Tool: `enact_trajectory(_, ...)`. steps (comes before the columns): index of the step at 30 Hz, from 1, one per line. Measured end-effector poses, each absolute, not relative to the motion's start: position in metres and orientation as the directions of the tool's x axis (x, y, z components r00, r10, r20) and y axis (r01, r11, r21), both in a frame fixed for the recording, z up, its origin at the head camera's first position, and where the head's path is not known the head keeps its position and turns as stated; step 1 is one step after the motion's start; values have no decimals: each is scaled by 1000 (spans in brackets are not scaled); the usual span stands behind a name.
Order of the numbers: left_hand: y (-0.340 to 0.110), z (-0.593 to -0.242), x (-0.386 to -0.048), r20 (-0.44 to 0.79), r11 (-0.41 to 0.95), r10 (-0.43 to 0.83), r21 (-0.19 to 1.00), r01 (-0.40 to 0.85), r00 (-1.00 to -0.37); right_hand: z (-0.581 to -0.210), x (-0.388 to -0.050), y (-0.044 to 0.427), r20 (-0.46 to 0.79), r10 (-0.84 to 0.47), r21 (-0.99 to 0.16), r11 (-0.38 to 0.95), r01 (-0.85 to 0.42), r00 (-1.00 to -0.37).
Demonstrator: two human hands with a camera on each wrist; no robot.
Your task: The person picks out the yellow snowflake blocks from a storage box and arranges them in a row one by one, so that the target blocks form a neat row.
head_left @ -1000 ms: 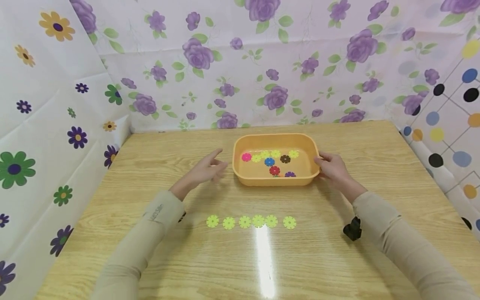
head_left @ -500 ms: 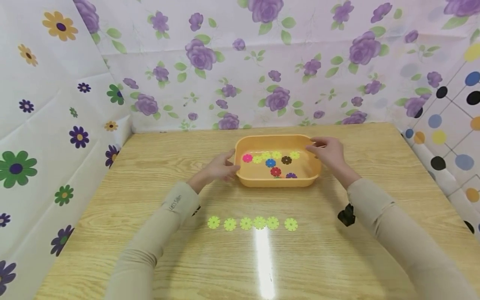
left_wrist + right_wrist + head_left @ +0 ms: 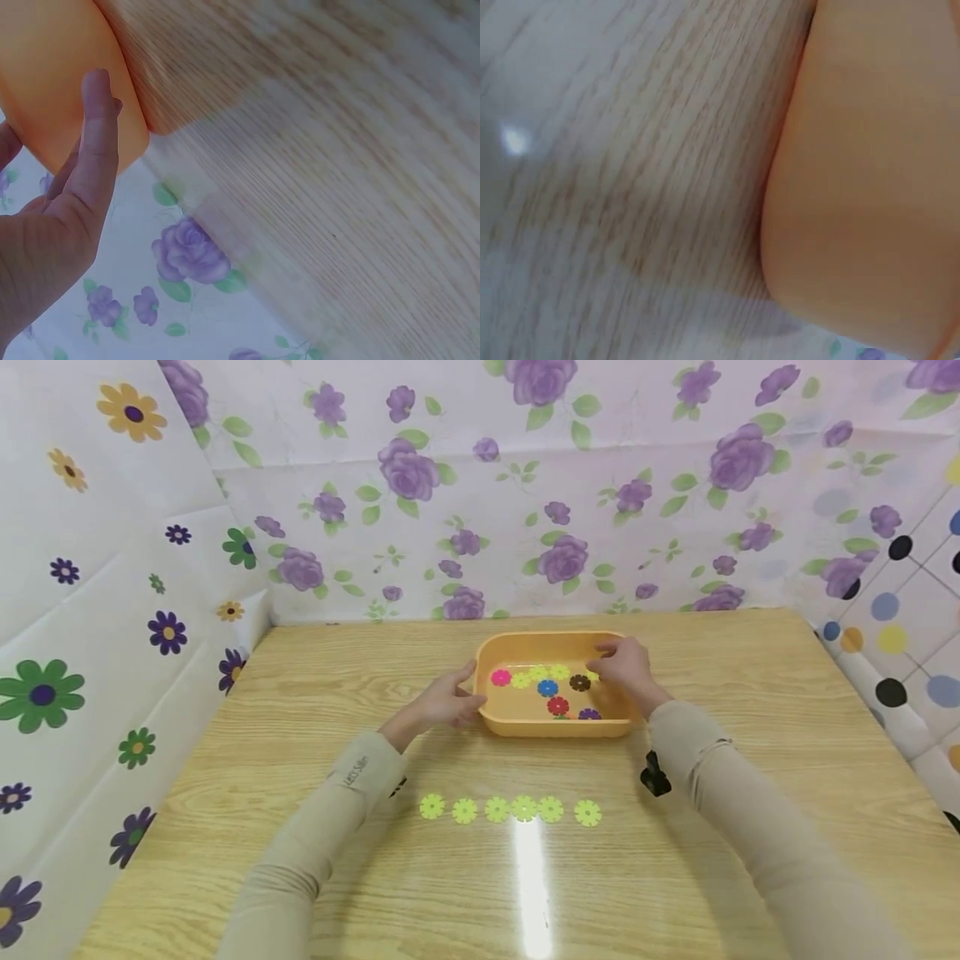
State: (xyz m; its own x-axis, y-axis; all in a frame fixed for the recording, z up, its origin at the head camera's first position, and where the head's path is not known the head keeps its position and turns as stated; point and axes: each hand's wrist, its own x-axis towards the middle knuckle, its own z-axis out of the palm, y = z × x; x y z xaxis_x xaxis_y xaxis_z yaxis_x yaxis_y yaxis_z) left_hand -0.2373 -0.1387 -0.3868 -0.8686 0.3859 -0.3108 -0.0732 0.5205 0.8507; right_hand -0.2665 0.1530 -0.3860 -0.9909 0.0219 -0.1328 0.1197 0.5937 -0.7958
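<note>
An orange plastic basin (image 3: pixel 555 728) stands toward the back of the wooden table, holding several flower-shaped plastic discs. Among them are a pink disc (image 3: pixel 501 677), a blue disc (image 3: pixel 548 688), a brown disc (image 3: pixel 580 682), a red disc (image 3: pixel 557 705) and several yellow ones. My left hand (image 3: pixel 438 703) rests against the basin's left side; in the left wrist view a straight finger (image 3: pixel 97 142) lies along its outer wall. Over the basin's right part, my right hand (image 3: pixel 628 668) reaches in with fingertips beside a partly covered yellow disc. The right wrist view shows the basin's outer wall (image 3: pixel 862 187), not the fingers.
Several yellow flower discs (image 3: pixel 497 810) lie in a row across the table (image 3: pixel 360 893), nearer me than the basin. Floral sheeting (image 3: pixel 420 543) hangs behind the table, with patterned sheets on both sides. A black wrist device (image 3: pixel 656 775) shows below my right sleeve.
My left hand has moved right to the basin's side. My right hand has left the right rim and moved left, in over the basin. The discs appear unmoved.
</note>
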Motion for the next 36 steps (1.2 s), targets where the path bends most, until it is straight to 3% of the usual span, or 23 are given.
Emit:
enact_trajectory(10,-136,-386,-237,-313,502,394,861,-83,-864,-402,-268,148,-89,91,-692,711,127,-992)
enact_trajectory(17,-136,-387,-238,-310,499,399,863,-80,-863,-408,-270,149,-245,67,-874,416,250,-967)
enact_trajectory(26,-137,-389,-237,-288,466,416,882,-70,-863,-417,-275,149,-203,120,-757,611,234,-972)
enact_trajectory(36,-140,-389,-238,-295,471,406,879,-79,-865,-416,-277,142,-183,144,-689,687,231,-973)
